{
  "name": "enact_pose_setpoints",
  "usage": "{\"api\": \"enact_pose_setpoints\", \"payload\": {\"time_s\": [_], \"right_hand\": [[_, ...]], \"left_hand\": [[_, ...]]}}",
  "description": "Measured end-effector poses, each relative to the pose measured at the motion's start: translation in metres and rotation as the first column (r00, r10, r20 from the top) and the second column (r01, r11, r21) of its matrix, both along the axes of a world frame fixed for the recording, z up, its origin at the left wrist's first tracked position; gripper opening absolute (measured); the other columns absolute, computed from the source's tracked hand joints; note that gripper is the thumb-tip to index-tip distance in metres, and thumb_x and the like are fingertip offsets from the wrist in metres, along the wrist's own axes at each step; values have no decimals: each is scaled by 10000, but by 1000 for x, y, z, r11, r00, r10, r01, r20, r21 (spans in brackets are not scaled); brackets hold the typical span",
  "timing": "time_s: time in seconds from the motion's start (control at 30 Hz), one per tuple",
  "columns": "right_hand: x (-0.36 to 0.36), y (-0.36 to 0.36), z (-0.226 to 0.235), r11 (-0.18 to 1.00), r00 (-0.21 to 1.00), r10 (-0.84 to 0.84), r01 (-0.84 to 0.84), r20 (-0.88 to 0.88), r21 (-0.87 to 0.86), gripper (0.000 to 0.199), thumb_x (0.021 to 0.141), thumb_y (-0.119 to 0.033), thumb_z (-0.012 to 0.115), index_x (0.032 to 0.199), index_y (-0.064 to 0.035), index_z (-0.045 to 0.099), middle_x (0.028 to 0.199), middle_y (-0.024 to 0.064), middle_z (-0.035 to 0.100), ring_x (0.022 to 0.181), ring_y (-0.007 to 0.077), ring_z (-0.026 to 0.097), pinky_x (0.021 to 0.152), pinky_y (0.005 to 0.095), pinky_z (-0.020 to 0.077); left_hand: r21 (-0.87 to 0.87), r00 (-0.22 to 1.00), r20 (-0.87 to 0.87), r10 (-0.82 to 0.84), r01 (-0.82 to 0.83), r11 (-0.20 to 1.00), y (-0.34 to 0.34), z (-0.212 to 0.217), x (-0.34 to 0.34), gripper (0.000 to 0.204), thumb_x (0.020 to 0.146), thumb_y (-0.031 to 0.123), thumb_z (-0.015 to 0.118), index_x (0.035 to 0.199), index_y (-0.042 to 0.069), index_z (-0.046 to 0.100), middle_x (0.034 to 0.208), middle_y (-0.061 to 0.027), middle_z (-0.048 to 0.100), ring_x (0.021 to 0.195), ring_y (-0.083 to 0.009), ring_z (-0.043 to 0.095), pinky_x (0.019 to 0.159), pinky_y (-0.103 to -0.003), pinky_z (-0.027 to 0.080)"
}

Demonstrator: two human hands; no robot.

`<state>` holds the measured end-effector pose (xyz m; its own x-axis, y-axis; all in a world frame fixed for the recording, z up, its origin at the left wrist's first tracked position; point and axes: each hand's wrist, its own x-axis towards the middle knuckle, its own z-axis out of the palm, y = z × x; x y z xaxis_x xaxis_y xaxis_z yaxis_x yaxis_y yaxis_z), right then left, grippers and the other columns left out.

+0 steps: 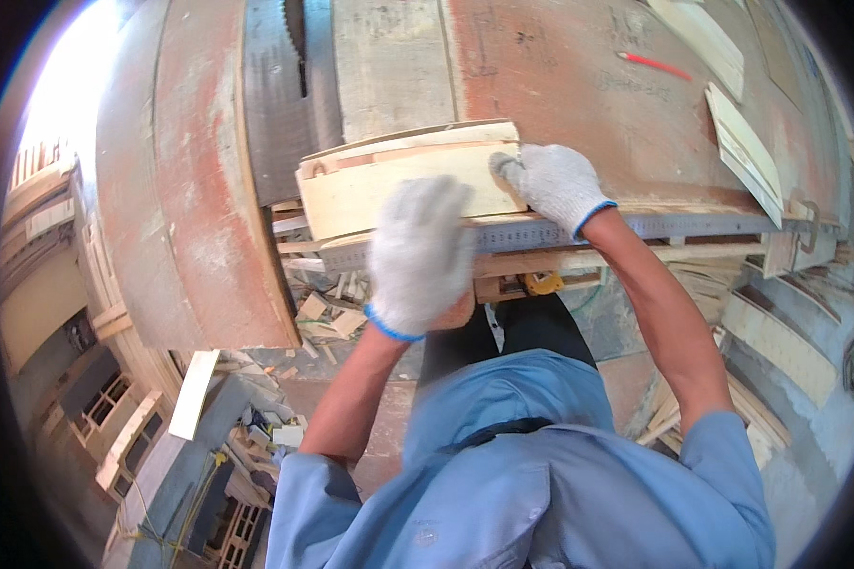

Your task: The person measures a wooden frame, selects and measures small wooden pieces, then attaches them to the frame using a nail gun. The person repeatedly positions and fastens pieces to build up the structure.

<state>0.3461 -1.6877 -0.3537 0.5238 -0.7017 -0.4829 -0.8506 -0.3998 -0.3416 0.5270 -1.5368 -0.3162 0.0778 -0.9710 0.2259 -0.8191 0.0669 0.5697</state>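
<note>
A pale, slightly curved wooden board (446,187) lies across the near edge of the workbench, with a narrower strip (408,144) along its far side. My right hand (555,185), in a white knitted glove with a blue cuff, grips the board's right end, thumb on top. In a matching glove, my left hand (420,251) is over the board's near edge, fingers stretched out and blurred by motion. Whether its palm touches the wood I cannot tell. A steel ruler (650,227) runs along the bench front, partly behind my hands.
A toothed saw blade (294,38) rises through a slot beyond the board. On the bench top (560,76) lie a red pencil (655,65) and pale boards (745,152). A yellow tape measure (544,283) sits under the front edge. Wood offcuts (342,308) litter the space below.
</note>
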Motion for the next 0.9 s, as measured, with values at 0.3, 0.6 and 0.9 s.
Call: {"api": "enact_pose_setpoints", "payload": {"time_s": [0.3, 0.6, 0.9], "right_hand": [[-9, 11, 13, 996, 998, -66, 67, 22, -51, 579, 1030, -580, 507, 1025, -47, 734, 952, 237, 751, 930, 429, 729, 825, 553, 564], [-48, 67, 4, 822, 833, 402, -145, 380, -550, 646, 771, -346, 851, 1287, -18, 641, 1409, 222, 597, 1291, 403, 580, 1094, 502, 461], [-45, 65, 7, 769, 790, 508, -236, 343, -595, 770, 666, -378, 889, 1283, -1, 623, 1379, 258, 580, 1284, 411, 560, 1072, 500, 460]], "left_hand": [[9, 995, 91, -41, 40, 999, -9, -24, -16, 347, 814, 122, 727, 1152, 55, 697, 1229, -122, 647, 1158, -364, 618, 985, -484, 516], [-93, 991, 131, 4, 8, 996, -4, -34, -21, 287, 839, 116, 698, 1119, 55, 707, 1200, -117, 664, 1141, -352, 631, 966, -476, 529], [-143, 987, 130, 90, -71, 987, -15, -43, -25, 201, 892, 153, 679, 1076, 83, 720, 1095, -110, 689, 1061, -341, 660, 917, -467, 539]]}}
